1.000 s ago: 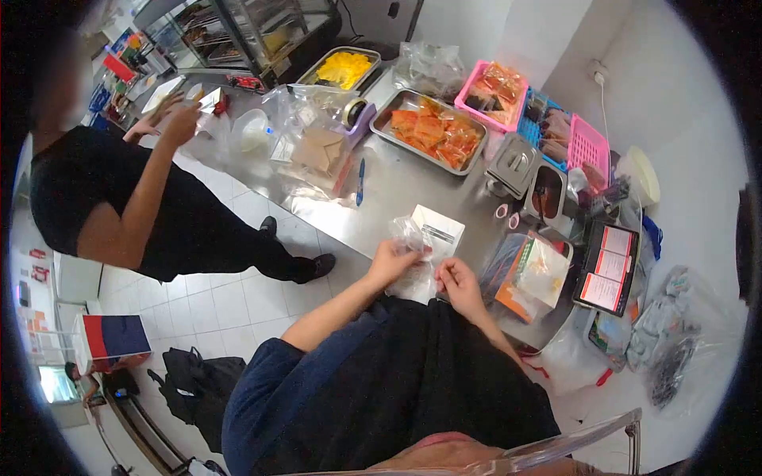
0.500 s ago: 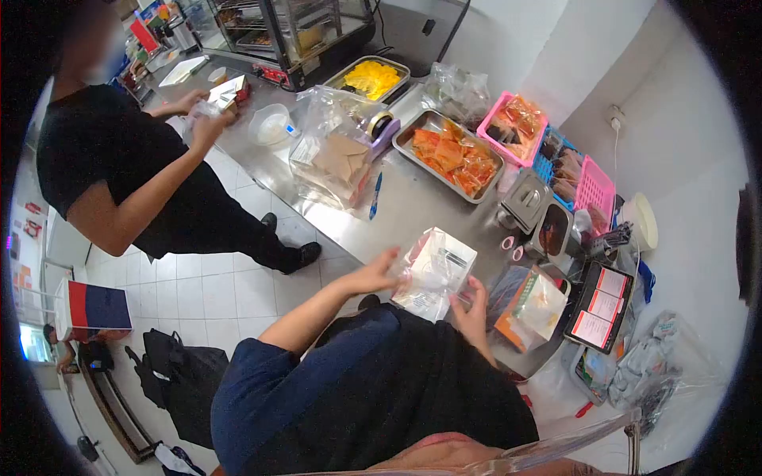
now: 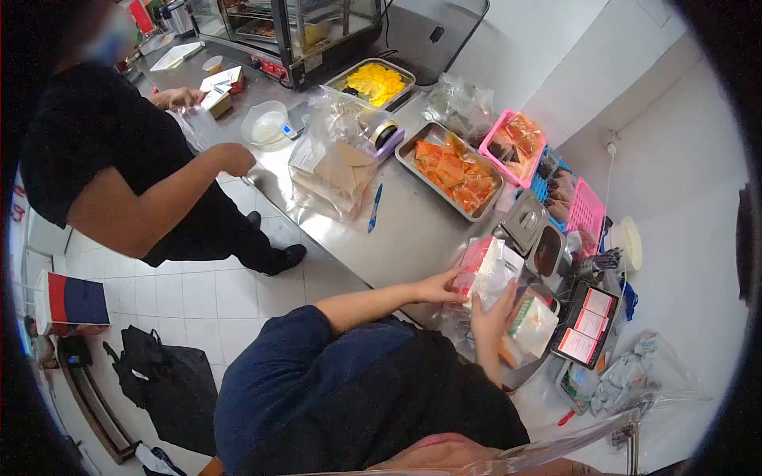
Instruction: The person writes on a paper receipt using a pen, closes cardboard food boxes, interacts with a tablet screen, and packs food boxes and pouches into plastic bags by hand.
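Observation:
A white and red paper box [image 3: 490,268], with clear plastic about it, is between my two hands over the front edge of the steel counter. My left hand [image 3: 441,287] grips its left side, fingers curled on the red face. Against the lower right side of the box, my right hand [image 3: 494,314] presses with its fingers bent; part of the fingers is hidden by the plastic. Just right of that hand lies an orange, green and white packet [image 3: 533,324] in clear plastic.
Behind the box stand a tray of orange-red food packets [image 3: 448,170], a pink basket [image 3: 514,147] and steel containers [image 3: 546,247]. A blue pen [image 3: 375,208] and bagged brown paper [image 3: 337,170] lie on the counter [image 3: 405,250]. A co-worker [image 3: 119,159] stands at left holding a plastic bag.
My hands have carried the box to the right, and it has turned so its red side shows. The co-worker's box now rests on the counter, and their hands have moved apart.

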A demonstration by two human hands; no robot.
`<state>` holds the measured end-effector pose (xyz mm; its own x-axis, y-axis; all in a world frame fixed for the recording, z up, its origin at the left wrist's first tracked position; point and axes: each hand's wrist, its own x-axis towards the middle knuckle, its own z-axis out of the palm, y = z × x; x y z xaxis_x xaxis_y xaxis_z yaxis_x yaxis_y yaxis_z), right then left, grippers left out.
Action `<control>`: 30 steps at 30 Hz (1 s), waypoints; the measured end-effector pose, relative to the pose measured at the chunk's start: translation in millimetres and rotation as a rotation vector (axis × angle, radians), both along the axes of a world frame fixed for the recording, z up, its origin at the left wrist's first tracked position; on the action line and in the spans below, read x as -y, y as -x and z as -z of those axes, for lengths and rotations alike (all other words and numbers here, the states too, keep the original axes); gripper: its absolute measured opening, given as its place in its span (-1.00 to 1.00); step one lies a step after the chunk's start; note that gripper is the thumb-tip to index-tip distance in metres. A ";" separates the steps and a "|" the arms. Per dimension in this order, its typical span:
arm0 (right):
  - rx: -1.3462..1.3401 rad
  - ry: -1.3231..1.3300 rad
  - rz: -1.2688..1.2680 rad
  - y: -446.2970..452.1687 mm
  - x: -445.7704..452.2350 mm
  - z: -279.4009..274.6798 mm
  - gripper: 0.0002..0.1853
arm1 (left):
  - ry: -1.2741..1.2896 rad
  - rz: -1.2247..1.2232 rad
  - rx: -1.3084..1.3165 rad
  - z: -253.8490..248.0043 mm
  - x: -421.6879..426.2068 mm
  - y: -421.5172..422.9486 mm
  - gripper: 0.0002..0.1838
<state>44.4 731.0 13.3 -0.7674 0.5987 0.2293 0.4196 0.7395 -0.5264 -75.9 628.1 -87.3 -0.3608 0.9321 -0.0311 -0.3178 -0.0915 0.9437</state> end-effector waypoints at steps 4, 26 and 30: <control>-0.016 -0.093 -0.047 -1.0 19.2 -9.6 -0.11 | -0.042 -0.445 -0.695 -33.9 47.4 41.7 -0.52; 0.001 0.805 -1.077 283.9 160.4 -55.5 -0.58 | 0.426 -1.008 -1.152 -176.7 226.6 246.9 -0.82; -0.384 1.008 -0.914 266.7 144.5 -64.8 -0.71 | 0.085 -0.863 -0.689 -188.1 220.8 221.6 -0.85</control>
